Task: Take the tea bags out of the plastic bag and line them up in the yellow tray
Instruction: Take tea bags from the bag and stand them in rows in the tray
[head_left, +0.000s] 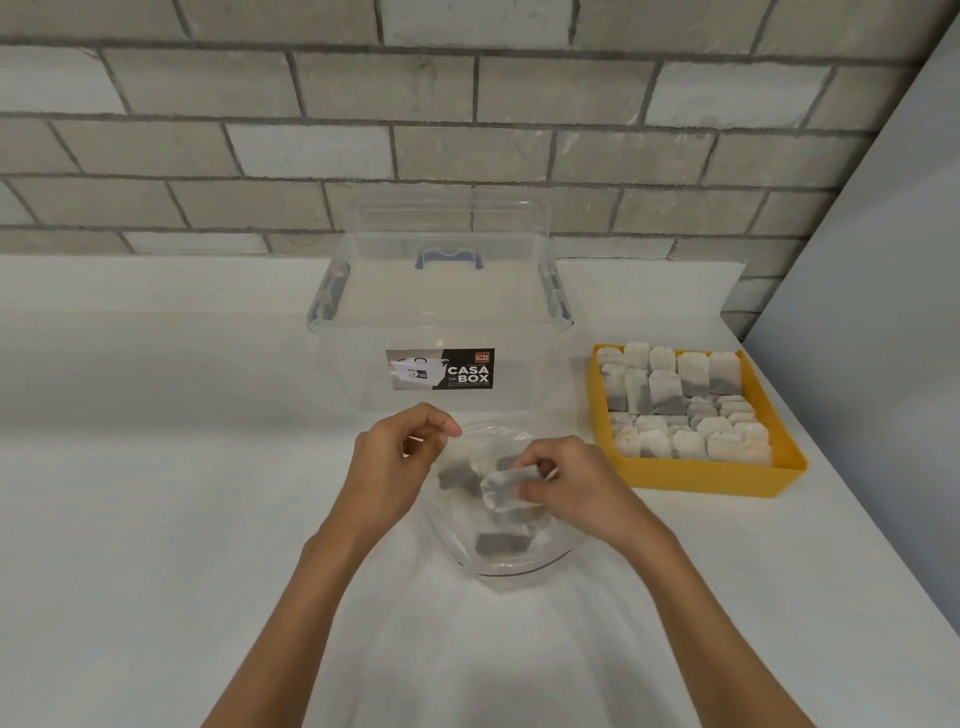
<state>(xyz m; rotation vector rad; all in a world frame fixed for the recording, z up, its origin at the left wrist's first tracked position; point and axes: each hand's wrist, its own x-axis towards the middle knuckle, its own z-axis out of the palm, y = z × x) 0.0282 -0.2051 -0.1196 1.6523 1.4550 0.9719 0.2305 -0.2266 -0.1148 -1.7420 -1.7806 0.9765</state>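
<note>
A: Status?
B: Pinching bag (519, 564) edge with left grip (395, 457), near, left of tray (701, 475); pinching tea bag (501, 491) with right grip (566, 483), just over bag.
A: Next?
B: Keep edge taut, lift clear, stand upright in tray row.

A person's left hand (387, 462) and right hand (571, 491), both bare, as seen by a head-worn camera. The fingers (431, 415) are slender, with rounded knuckles. The left forearm (311, 587) and right forearm (691, 597) are slim and uncovered along all their visible length, widening gradually from narrow wrists toward the elbows.
</note>
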